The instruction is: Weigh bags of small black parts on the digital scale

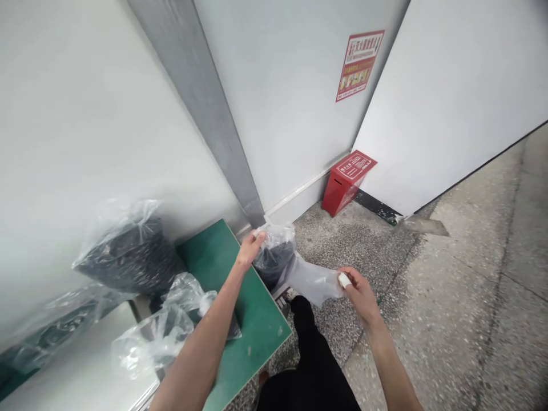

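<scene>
Beside the corner of the green table hangs or stands a clear plastic bag (276, 260) with dark contents. My left hand (250, 249) pinches its upper edge on the table side. Off to the right, my right hand (358, 291) grips the far end of the bag's loose translucent film (314, 279), which stretches out between the two hands. White wrapping covers a digit on my right hand, and something white shows at my left fingertips. What carries the bag's weight is hidden.
On the green table (261, 337) lie clear plastic bags (171, 325). A larger bag of dark material (132, 257) leans against the wall at left. A red fire-extinguisher box (345, 182) stands on the speckled floor by the wall, below a red-and-white sign (360, 65).
</scene>
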`<control>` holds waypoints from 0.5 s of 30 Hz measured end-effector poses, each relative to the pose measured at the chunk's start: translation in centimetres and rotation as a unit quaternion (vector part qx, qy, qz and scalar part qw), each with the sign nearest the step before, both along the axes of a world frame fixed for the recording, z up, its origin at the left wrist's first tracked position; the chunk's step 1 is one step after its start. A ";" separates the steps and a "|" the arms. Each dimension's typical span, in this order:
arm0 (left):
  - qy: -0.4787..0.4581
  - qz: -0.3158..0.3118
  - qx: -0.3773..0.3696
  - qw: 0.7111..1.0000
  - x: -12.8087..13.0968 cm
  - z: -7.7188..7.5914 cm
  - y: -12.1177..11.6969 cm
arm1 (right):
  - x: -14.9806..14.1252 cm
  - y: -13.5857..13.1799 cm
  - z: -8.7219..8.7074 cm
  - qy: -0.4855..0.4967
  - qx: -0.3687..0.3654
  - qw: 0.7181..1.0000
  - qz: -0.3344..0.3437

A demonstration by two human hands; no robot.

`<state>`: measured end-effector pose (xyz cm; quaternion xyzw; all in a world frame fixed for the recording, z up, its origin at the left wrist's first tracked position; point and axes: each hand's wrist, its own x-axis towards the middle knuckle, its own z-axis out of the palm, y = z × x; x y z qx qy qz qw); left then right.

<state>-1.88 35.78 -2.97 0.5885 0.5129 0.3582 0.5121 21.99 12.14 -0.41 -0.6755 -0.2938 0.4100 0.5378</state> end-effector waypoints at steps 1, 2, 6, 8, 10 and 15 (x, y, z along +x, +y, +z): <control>-0.001 -0.017 -0.004 1.000 -0.4 0.5 -0.1 | 0.0 -0.2 0.7 -0.024 -0.001 1.000 0.011; -0.001 -0.024 -0.005 1.000 -1.0 1.1 -0.5 | 0.0 -0.3 1.4 -0.046 0.001 0.999 0.019; 0.001 0.012 0.032 0.999 -2.9 5.2 -5.8 | -1.5 0.3 5.2 -0.107 0.021 0.994 0.024; -0.065 -0.041 0.036 0.996 -2.7 7.8 -10.1 | -3.2 1.4 7.3 -0.118 0.033 0.991 0.062; -0.114 -0.150 0.040 0.981 -1.7 10.1 -14.0 | -5.2 2.8 9.2 -0.115 0.047 0.982 0.142; 0.031 -0.153 0.047 0.987 -1.5 12.4 -17.2 | -8.1 5.3 11.5 -0.125 0.067 0.953 0.269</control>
